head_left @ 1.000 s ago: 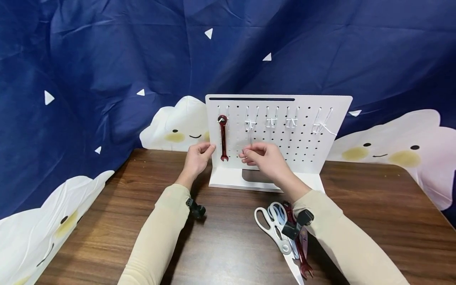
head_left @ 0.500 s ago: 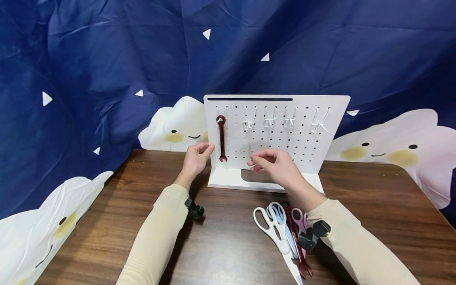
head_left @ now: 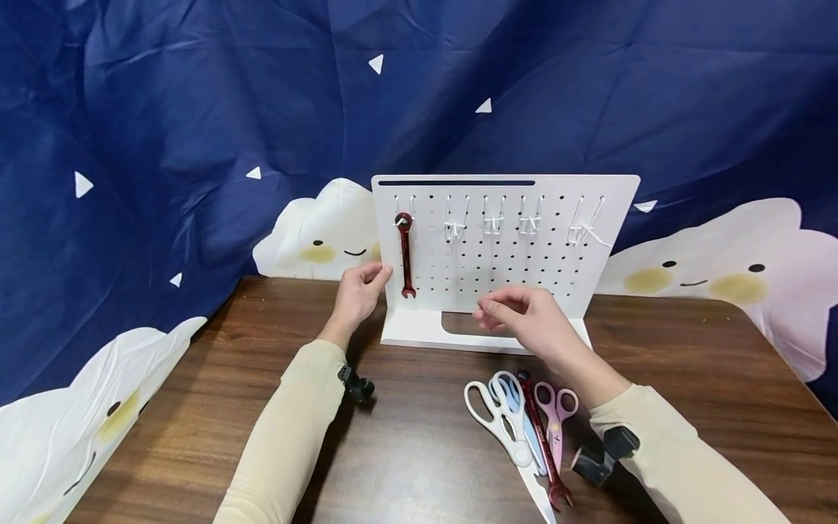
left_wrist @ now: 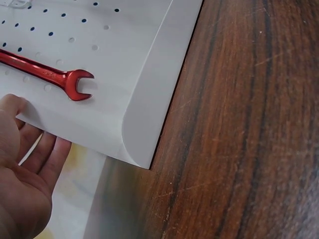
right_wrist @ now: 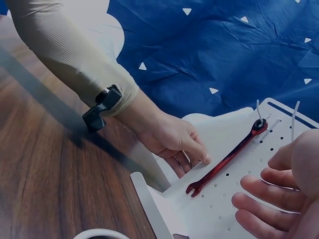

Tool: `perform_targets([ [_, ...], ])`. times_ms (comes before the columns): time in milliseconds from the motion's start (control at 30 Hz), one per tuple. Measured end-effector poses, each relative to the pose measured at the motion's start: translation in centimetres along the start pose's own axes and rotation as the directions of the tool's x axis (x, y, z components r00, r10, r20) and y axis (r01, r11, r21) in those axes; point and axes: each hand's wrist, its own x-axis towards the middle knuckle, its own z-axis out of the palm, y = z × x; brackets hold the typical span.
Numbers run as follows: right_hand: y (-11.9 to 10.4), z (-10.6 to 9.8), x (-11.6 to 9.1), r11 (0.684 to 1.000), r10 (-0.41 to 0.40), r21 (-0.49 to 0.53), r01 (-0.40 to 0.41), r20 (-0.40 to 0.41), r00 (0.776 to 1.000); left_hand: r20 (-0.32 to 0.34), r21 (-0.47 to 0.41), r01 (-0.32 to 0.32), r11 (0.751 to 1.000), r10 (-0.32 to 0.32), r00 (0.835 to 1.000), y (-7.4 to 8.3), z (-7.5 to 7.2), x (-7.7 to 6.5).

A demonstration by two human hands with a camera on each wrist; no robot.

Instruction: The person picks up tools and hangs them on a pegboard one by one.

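Note:
A white pegboard stand (head_left: 419,327) is upright on the table. From its left hook hangs a red combination wrench (head_left: 406,255), ring end up and open end down. My left hand (head_left: 356,295) pinches the board's left edge; in the left wrist view the thumb lies on the front face and the other fingers go behind it. My right hand (head_left: 524,316) hovers before the board's lower part, fingers loosely bent with nothing between them. Nearer me lie white scissors (head_left: 522,455), a second red wrench (head_left: 540,429), pink scissors (head_left: 554,418) and a light blue handled thing, partly covered.
Several white wire hooks (head_left: 494,224) stick out of the board to the right of the hanging wrench. Behind the brown wooden table (head_left: 412,437) hangs a dark blue cloth (head_left: 262,109) with clouds and triangles.
My right hand has moved right and slightly down, away from the board's middle, so the pink scissors now show fully. My left hand has stayed at the board's edge.

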Motion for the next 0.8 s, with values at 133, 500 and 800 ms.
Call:
perform_targets([
  [133,0.3,-0.5,-0.9,1.0,0.003,-0.018,-0.003,-0.001,1.0,0.008,-0.006,0.004,1.0,-0.004,1.0,0.0,0.1,-0.1],
  [500,1.2,-2.1,-3.0,0.998,0.012,-0.058,-0.012,-0.011,1.0,0.001,-0.015,0.004,1.0,-0.004,1.0,0.1,-0.1,-0.1],
  [800,1.7,-2.5,-4.5,0.999,0.008,-0.039,-0.008,-0.006,1.0,0.002,-0.019,0.002,1.0,-0.002,1.0,0.1,-0.1,-0.1],
])
